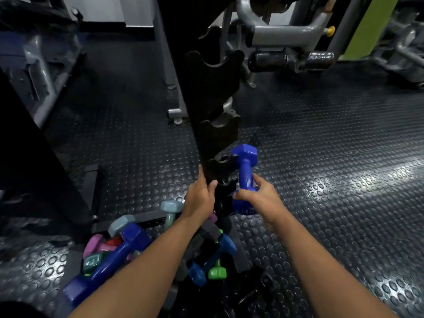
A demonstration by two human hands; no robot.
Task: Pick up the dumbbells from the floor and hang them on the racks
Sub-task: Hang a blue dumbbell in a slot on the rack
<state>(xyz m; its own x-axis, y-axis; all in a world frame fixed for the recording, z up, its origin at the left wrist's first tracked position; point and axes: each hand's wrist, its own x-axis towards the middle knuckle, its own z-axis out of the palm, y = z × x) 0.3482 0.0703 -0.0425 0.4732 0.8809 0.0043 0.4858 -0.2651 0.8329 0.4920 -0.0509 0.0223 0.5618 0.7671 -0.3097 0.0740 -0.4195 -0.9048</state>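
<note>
1. We are holding a blue dumbbell (245, 171) upright in our right hand (258, 196), fingers curled round the lower part of its handle just above the bottom head; its top head is standing well above the hand, beside the black cradles of the rack (215, 134).
2. We are judging it as small, rigid and coated in smooth vinyl: light enough for one hand, but likely slick, so the grip belongs on the narrow handle, where the heads at both ends are stopping it from sliding out.
3. Held near the lower end, the upper head is acting as a lever, so we are expecting it to tip unless we keep the wrist firm while turning it to drop the handle into a cradle.
4. Just left of the right hand, our left hand (202, 196) is gripping the rack's upright post, thumb wrapped across its front, steadying it.
5. The cradles above both hands are looking bare; the nearest one is just beside the dumbbell's handle.
6. Below and to the left of the hands, a pile of dumbbells (128, 244) in blue, grey, pink, teal and green is lying on the studded rubber floor (321, 157) at the rack's foot, so most of the job is remaining.
7. Farther off, beyond the rack, grey gym machines (286, 35) are standing.
</note>
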